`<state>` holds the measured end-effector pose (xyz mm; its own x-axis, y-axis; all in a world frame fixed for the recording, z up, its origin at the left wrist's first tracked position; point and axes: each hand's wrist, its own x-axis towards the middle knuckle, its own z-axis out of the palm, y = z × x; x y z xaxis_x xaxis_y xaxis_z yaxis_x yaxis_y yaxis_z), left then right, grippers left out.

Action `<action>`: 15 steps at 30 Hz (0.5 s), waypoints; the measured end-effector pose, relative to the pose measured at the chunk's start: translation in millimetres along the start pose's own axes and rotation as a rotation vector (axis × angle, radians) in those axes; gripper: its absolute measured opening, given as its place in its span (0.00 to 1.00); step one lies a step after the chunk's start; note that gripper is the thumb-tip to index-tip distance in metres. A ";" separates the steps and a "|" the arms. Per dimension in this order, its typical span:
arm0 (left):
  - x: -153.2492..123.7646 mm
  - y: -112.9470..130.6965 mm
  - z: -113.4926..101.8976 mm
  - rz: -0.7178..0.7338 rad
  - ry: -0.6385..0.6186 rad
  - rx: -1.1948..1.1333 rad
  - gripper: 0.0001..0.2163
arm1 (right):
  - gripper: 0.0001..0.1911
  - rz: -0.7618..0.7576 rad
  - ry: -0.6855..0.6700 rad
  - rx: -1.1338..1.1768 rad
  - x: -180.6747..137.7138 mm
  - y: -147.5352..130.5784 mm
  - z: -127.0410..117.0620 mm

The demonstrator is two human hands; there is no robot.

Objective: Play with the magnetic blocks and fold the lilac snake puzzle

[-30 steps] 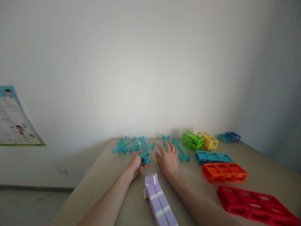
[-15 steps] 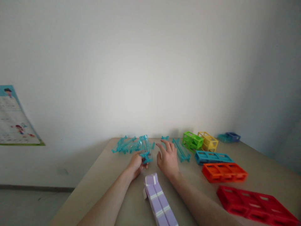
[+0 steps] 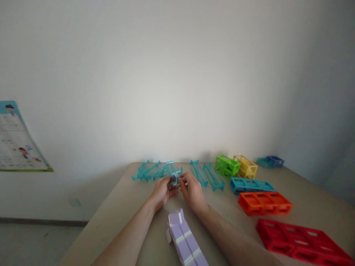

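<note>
At the middle of the table, my left hand (image 3: pixel 161 193) is closed on the near end of a translucent teal track piece (image 3: pixel 175 174). The piece points away toward the wall. My right hand (image 3: pixel 192 190) is beside it, with thumb and forefinger pinched at the right side of the same near end. The fingertips partly hide that end. To the left lie several loose teal track pieces (image 3: pixel 145 171), overlapping one another. Right of my hands, two more long track pieces (image 3: pixel 199 173) lie side by side.
Along the right stand green (image 3: pixel 227 166) and yellow frames (image 3: pixel 245 167), then blue (image 3: pixel 252 185), orange (image 3: pixel 264 203) and red (image 3: pixel 302 240) ones. A dark blue block (image 3: pixel 275 161) sits at the back right. A purple, white-banded strip (image 3: pixel 184 240) lies between my forearms.
My right hand has moved left from beside the long track pieces and its spread fingers have closed at the held piece. The held piece has tilted lower, away from me.
</note>
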<state>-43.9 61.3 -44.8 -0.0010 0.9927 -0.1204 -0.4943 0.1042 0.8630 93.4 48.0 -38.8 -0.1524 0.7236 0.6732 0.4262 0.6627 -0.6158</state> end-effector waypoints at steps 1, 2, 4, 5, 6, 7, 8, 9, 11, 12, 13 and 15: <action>0.5 -0.2 -0.5 -0.001 -0.001 -0.001 0.05 | 0.08 0.013 0.008 -0.003 -0.5 -0.5 0.1; 1.0 -0.6 -0.9 0.005 -0.004 0.000 0.05 | 0.06 0.015 0.003 0.002 -1.5 -1.2 0.5; 2.0 -2.2 -1.2 0.036 -0.012 0.002 0.04 | 0.05 0.003 -0.040 0.039 -4.0 -2.9 1.8; 2.5 -3.2 -1.2 0.059 -0.015 0.004 0.04 | 0.09 -0.005 -0.070 0.065 -5.3 -3.7 2.7; 2.9 -4.2 -1.2 0.084 -0.016 0.008 0.05 | 0.14 -0.003 -0.094 0.084 -6.2 -4.3 3.6; 3.2 -5.1 -1.1 0.108 -0.017 0.016 0.06 | 0.18 0.012 -0.104 0.082 -6.6 -4.8 4.3; 3.3 -5.9 -1.1 0.130 -0.017 0.027 0.07 | 0.19 0.036 -0.100 0.054 -6.5 -5.0 4.7; 3.1 -6.6 -1.1 0.144 -0.018 0.042 0.08 | 0.18 0.064 -0.086 -0.003 -6.0 -5.2 4.8; 2.3 -7.4 -1.2 0.152 -0.023 0.079 0.09 | 0.14 0.105 -0.046 -0.152 -4.3 -5.9 3.9; 1.7 -7.7 -1.2 0.148 -0.026 0.098 0.10 | 0.13 0.110 -0.032 -0.218 -3.4 -6.6 3.0; 1.1 -7.9 -1.1 0.143 -0.030 0.117 0.11 | 0.13 0.106 -0.024 -0.270 -2.7 -7.6 2.0; 0.2 -8.3 -0.7 0.139 -0.032 0.158 0.12 | 0.12 0.091 0.004 -0.348 -1.7 -10.4 0.2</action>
<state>-40.4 60.6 -52.4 -0.0311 0.9994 0.0181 -0.3487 -0.0278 0.9368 89.0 39.9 -33.6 -0.0968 0.7756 0.6238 0.7162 0.4894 -0.4975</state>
